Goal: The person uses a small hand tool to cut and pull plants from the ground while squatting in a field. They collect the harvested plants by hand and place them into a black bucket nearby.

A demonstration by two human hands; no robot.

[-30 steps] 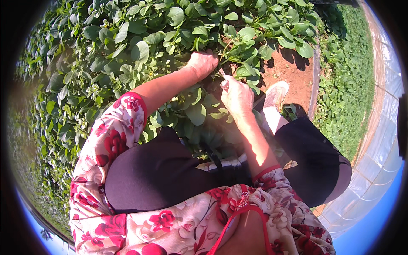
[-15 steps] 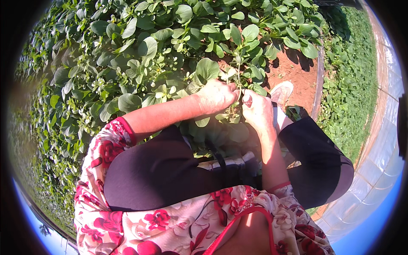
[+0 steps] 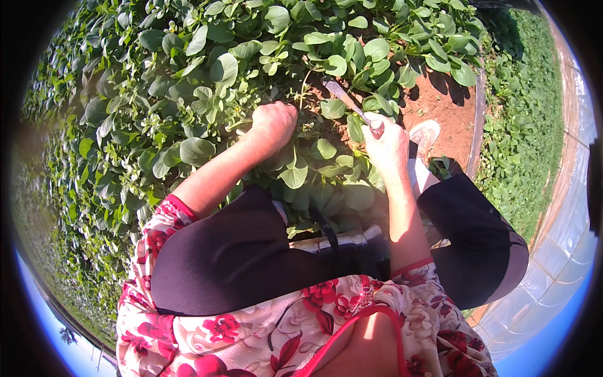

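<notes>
My right hand [image 3: 385,143] is closed round the dark, round-ended handle of a knife [image 3: 344,97]. Its narrow, worn blade slants up and left over soil and leaves. To the left, my left hand [image 3: 276,122] is a closed fist low among the green plants, knuckles up. A thin pale stem [image 3: 303,88] bends up beside its fingers and seems to belong to a plant in its grip; the fingertips are hidden. Broad-leaved green plants [image 3: 224,69] crowd round both hands.
Bare reddish soil [image 3: 443,122] lies right of the knife, with my shoe [image 3: 425,135] on it. A dark bed edging [image 3: 477,122] runs beyond, then more low greenery [image 3: 521,138] and a plastic-sheeted structure [image 3: 556,251]. My bent knees flank a low seat [image 3: 339,240].
My hands were close together at a plant. The left has moved left and slightly up with the stem; the right has shifted slightly right, and the knife blade now shows.
</notes>
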